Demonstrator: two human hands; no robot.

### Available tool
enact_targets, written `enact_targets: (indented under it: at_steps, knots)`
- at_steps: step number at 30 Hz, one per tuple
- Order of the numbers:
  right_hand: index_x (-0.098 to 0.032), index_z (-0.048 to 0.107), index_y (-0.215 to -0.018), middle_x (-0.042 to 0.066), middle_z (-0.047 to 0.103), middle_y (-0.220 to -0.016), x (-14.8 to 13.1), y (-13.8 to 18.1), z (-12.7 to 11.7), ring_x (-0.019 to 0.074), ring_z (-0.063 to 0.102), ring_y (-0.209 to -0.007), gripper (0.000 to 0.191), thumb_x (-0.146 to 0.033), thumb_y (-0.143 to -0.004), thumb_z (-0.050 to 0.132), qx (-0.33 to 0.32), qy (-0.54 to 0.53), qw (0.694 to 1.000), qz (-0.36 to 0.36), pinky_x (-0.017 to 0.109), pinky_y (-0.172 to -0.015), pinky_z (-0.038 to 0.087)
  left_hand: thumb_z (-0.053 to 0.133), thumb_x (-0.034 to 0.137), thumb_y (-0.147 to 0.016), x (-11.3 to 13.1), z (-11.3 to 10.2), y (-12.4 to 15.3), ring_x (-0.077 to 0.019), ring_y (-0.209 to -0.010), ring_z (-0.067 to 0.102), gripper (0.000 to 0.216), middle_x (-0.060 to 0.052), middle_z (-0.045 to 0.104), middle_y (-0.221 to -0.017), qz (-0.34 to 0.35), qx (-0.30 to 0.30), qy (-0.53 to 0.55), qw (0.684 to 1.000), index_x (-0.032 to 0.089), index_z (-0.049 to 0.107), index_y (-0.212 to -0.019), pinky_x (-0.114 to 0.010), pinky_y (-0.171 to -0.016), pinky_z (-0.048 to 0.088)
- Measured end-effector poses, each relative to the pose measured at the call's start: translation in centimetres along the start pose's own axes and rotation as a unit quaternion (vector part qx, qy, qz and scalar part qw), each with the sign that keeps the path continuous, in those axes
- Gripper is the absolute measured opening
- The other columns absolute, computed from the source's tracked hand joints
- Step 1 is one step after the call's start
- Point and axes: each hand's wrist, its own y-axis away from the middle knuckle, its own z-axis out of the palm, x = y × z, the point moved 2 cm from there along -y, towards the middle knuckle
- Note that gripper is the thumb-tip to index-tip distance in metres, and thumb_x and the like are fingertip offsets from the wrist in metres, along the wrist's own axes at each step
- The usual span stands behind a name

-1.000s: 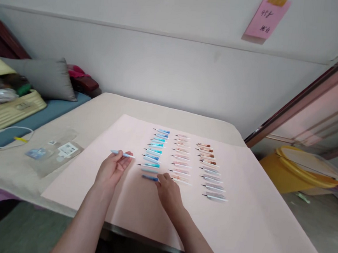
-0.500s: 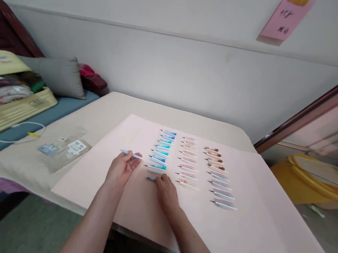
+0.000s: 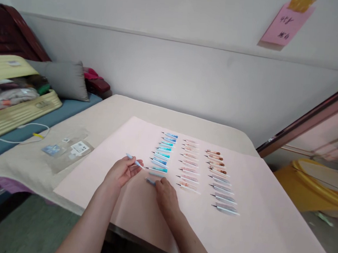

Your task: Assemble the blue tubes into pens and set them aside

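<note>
My left hand [image 3: 123, 171] holds a slim pale-blue pen [image 3: 134, 160] between thumb and forefinger, its other fingers loosely curled. The pen slants, with a white end toward the right. My right hand [image 3: 166, 194] is closed at the fingertips on a short blue-grey pen part [image 3: 150, 181] lying on the pink sheet [image 3: 94, 187]. Just above it lies another grey-blue pen piece [image 3: 155, 175]. Beyond my hands runs a column of blue and teal pen sets [image 3: 163, 155], each with a dark-tipped white stick.
Right of the blue column lie pink pen sets [image 3: 189, 162], then brown-ended and grey ones [image 3: 222, 188]. A clear plastic bag [image 3: 70, 154] with labels rests on the left. A yellow bin [image 3: 293, 187] stands beyond the table's right side; a grey pillow [image 3: 64, 79] lies back left.
The pen in my left hand has moved slightly right and tilted more steeply. My right hand stays at the blue-grey part, which has turned a little. The camera view has shifted slightly.
</note>
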Motion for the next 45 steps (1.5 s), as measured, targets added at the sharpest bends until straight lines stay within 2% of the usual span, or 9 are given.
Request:
enact_targets:
  at_steps: [8, 14, 21, 33, 45]
  knots:
    - [-0.017, 0.06, -0.088, 0.007, 0.059, -0.088, -1.0, 0.5, 0.2, 0.0188, 0.06, -0.077, 0.027, -0.009, -0.085, 0.035, -0.017, -0.011, 1.0, 0.005, 0.027, -0.062, 0.039, 0.064, 0.008, -0.071, -0.8, -2.3, -0.7, -0.0204, -0.069, 0.067, 0.015, -0.016, 0.067, -0.081, -0.051, -0.014, -0.069, 0.996, 0.013, 0.052, -0.079, -0.03, -0.061, 0.055]
    - [-0.017, 0.06, -0.091, 0.008, 0.059, -0.089, -1.4, 0.2, 0.3, 0.0185, 0.06, -0.079, 0.029, -0.007, -0.084, 0.034, -0.02, -0.005, 0.999, 0.025, 0.027, -0.063, 0.04, 0.064, 0.012, -0.072, -1.6, -2.5, -0.9, -0.0197, -0.071, 0.067, 0.017, -0.015, 0.068, -0.081, -0.088, -0.032, -0.104, 0.99, 0.014, 0.05, -0.081, -0.028, -0.061, 0.054]
    - [-0.017, 0.059, -0.094, 0.01, 0.056, -0.096, -0.9, -0.4, -0.3, 0.0196, 0.055, -0.088, 0.029, -0.005, -0.084, 0.035, -0.012, 0.044, 0.999, -0.003, 0.027, -0.066, 0.042, 0.061, 0.017, -0.075, -2.6, -2.3, -0.3, -0.0191, -0.065, 0.066, 0.015, -0.012, 0.067, -0.072, -0.105, -0.044, -0.151, 0.982, 0.015, 0.047, -0.082, -0.028, -0.061, 0.053]
    - [-0.016, 0.057, -0.096, 0.011, 0.054, -0.098, -0.9, -1.0, -0.6, 0.0208, 0.053, -0.087, 0.023, -0.008, -0.085, 0.039, 0.001, 0.076, 0.996, -0.053, 0.029, -0.067, 0.044, 0.06, 0.019, -0.075, -3.6, -1.5, -1.0, -0.0168, -0.063, 0.065, 0.017, -0.01, 0.067, -0.074, -0.107, -0.05, -0.181, 0.976, 0.015, 0.049, -0.086, -0.028, -0.061, 0.052]
    - [-0.016, 0.057, -0.094, 0.01, 0.054, -0.097, -0.8, -0.8, -0.8, 0.0204, 0.053, -0.085, 0.025, -0.006, -0.084, 0.037, 0.002, 0.072, 0.996, -0.045, 0.029, -0.065, 0.044, 0.063, 0.018, -0.073, -3.1, -1.8, -1.3, -0.0164, -0.064, 0.065, 0.016, -0.008, 0.066, -0.081, -0.079, -0.044, -0.179, 0.98, 0.015, 0.049, -0.081, -0.027, -0.059, 0.051]
